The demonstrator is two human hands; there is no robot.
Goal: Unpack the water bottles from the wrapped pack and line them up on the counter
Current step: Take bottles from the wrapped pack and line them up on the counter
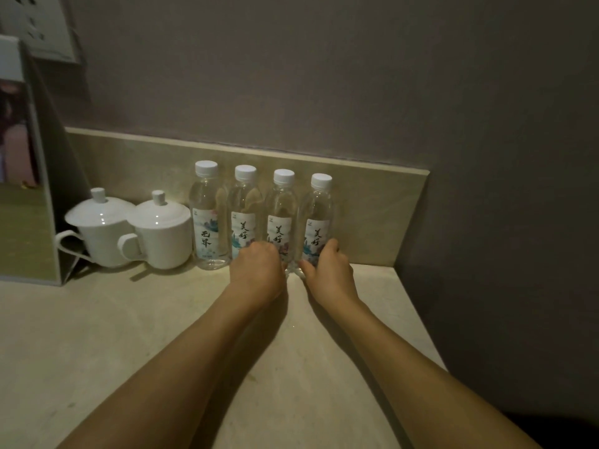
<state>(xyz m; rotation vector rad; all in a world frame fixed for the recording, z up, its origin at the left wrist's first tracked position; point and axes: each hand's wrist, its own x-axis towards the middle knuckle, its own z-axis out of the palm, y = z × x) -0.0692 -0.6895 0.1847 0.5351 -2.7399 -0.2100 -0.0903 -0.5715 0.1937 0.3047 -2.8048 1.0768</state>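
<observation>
Several clear water bottles with white caps and printed labels stand upright in a row against the backsplash on the beige counter [129, 335]. The leftmost bottle [207, 218] stands free. My left hand [257, 270] curls around the lower parts of the second bottle [244, 209] and the third bottle [282, 212]. My right hand [327, 270] grips the base of the rightmost bottle [319, 215], thumb in front and fingers around its right side. No wrapped pack is in view.
Two white lidded cups [103, 231] [162, 234] stand left of the bottles. A standing sign holder [26, 176] fills the far left. The counter ends at a dark wall on the right; a wall socket [39, 24] sits at top left.
</observation>
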